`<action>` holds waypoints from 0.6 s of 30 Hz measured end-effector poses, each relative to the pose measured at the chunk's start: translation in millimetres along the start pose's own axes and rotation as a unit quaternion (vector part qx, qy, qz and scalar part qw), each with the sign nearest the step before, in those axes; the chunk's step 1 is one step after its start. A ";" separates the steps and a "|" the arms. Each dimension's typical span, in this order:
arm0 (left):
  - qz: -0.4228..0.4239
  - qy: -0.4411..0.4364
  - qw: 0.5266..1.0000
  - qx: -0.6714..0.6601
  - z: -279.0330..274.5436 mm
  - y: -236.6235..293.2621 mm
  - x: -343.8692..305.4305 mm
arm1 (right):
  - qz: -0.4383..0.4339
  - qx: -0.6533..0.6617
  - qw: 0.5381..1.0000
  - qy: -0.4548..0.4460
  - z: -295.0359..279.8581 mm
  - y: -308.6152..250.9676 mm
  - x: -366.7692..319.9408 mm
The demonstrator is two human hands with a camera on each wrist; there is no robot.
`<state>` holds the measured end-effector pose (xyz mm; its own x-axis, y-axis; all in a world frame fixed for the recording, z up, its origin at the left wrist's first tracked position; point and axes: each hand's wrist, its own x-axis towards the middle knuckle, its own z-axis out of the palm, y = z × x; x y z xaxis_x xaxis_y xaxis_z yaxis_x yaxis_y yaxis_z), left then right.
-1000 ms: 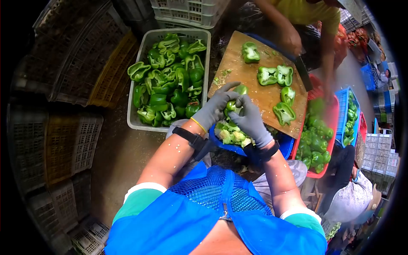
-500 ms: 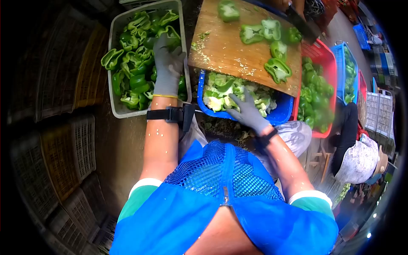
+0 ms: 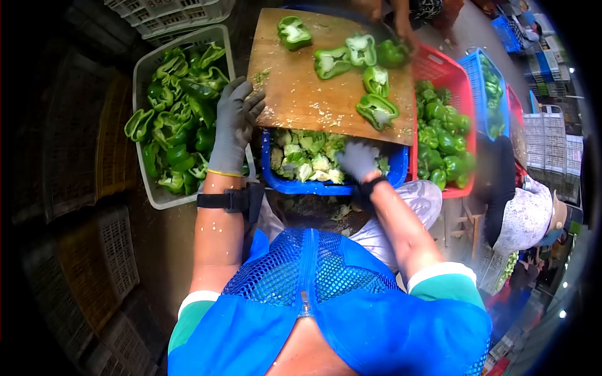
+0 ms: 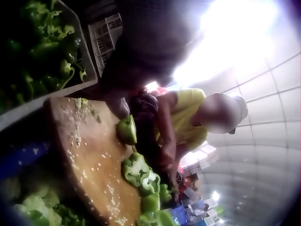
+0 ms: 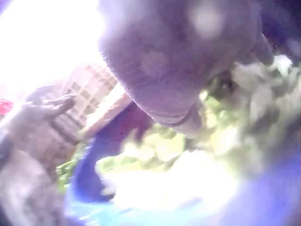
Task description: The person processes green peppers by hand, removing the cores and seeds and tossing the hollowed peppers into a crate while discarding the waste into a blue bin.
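My gloved left hand is at the left edge of the wooden cutting board, beside the grey crate, its fingers loosely extended and nothing in them. Cut green bell peppers fill that crate. My gloved right hand is down in the blue bin, among the pepper cores and scraps. Its fingers point into the scraps in the right wrist view, tips hidden; I cannot tell whether they grip any. Several halved bell peppers lie on the board toward its right side.
Across the board, another person's hand is beside a green pepper. A red crate of whole peppers stands right of the board, with a light blue crate beyond. Stacked crates line the left.
The bell pepper piece held between both hands a second ago is gone from them. My left hand reached into the grey crate, then came back right to the board edge; the right dropped into the bin.
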<state>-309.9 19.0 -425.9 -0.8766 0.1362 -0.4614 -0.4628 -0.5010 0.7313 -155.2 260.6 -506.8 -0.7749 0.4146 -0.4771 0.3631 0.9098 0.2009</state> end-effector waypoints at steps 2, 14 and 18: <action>-0.004 -0.027 1.000 0.016 5.1 0.4 5.5 | -0.155 0.168 0.973 -0.016 -3.5 14.9 -25.4; -0.006 -0.247 0.915 0.318 58.2 -45.7 -31.1 | 0.014 0.552 0.780 0.294 -57.7 49.3 50.2; -0.196 -0.400 0.888 0.115 78.3 -42.9 -62.9 | -0.139 0.592 0.765 0.214 -71.5 10.2 -1.4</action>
<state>-245.2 98.9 -388.9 -0.4129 0.8714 -0.2650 -0.6863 -0.1064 0.7195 -187.4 270.5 -442.9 -0.9138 0.4060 0.0143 0.1708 0.4159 -0.8932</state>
